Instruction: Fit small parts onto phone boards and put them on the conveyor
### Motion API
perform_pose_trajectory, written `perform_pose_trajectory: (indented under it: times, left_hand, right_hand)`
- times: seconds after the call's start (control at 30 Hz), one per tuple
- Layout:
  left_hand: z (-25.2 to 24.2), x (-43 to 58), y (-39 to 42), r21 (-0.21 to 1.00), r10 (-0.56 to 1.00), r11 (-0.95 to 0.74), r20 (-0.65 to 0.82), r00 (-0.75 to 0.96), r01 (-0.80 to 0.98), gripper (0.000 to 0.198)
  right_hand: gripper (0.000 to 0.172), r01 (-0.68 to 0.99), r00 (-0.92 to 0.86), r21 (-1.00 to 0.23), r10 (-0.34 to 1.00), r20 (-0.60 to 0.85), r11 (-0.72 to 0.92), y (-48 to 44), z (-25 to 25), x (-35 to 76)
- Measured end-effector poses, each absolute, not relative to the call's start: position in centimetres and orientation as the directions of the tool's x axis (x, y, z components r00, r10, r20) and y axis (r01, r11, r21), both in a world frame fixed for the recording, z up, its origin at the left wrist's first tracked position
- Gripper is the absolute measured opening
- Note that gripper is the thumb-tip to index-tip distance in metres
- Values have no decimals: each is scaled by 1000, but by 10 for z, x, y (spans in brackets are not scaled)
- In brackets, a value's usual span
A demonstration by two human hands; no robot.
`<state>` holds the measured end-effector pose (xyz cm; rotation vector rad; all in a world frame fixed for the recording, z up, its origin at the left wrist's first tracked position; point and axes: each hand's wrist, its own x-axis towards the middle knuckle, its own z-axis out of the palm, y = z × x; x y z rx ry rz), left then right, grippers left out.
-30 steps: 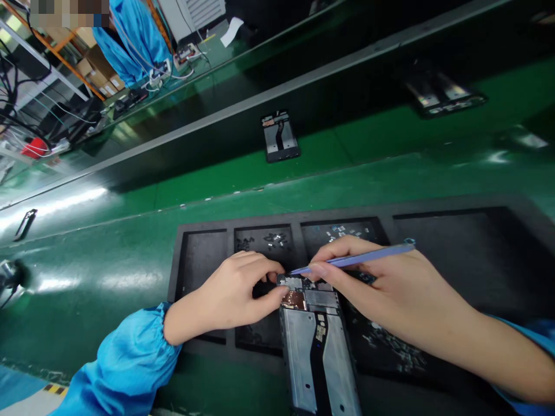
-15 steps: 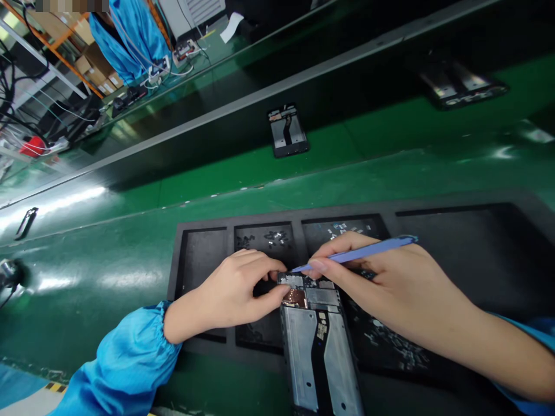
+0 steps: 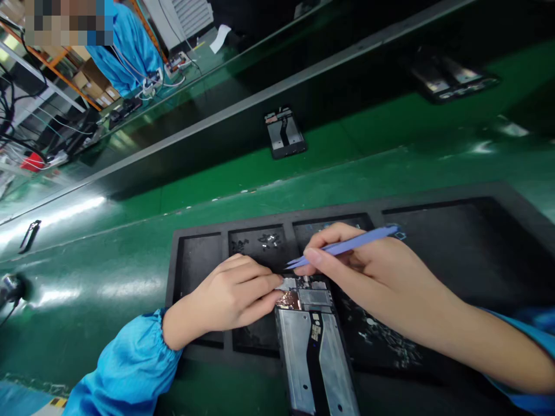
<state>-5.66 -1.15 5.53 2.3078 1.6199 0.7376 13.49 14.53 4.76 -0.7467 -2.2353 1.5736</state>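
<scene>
An opened phone with its inner metal frame, black ribbon cable and copper-coloured patch exposed lies before me, its upper end over the black parts tray. At its upper left edge, my left hand is closed, fingertips and thumb on the phone beside the copper patch. My right hand grips blue tweezers like a pen. Their two tips are slightly apart, just above the phone's top edge and close to my left fingertips. No part shows between the tips.
Small loose parts lie in tray compartments, with more small parts right of the phone. Another opened phone and a blurred one lie farther back on the green surface. Across the bench, a person in blue is near cables.
The tweezer tips have moved off the phone's top left corner and spread slightly. My left fingers have drawn closer together at the phone's edge. The whole view has shifted a little.
</scene>
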Motion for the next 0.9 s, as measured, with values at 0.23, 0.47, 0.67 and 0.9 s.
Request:
perform_pose_trajectory:
  times: [0.23, 0.47, 0.67, 0.9]
  left_hand:
    - [56, -56, -10, 448, 918, -375, 300, 259, 811, 17]
    - [56, -54, -11, 393, 915, -381, 293, 279, 837, 25]
    - [54, -51, -14, 327, 901, -400, 311, 303, 856, 32]
    - [63, -41, -11, 662, 995, 3, 77, -71, 750, 21]
  right_hand:
    - [37, 284, -802, -952, 572, -170, 114, 147, 44, 135]
    - [33, 278, -776, -931, 627, -71, 237, 147, 53, 141]
    - [32, 255, -796, -883, 605, 40, 394, 146, 51, 144]
    - [29, 271, -812, -894, 584, -13, 356, 145, 52, 140]
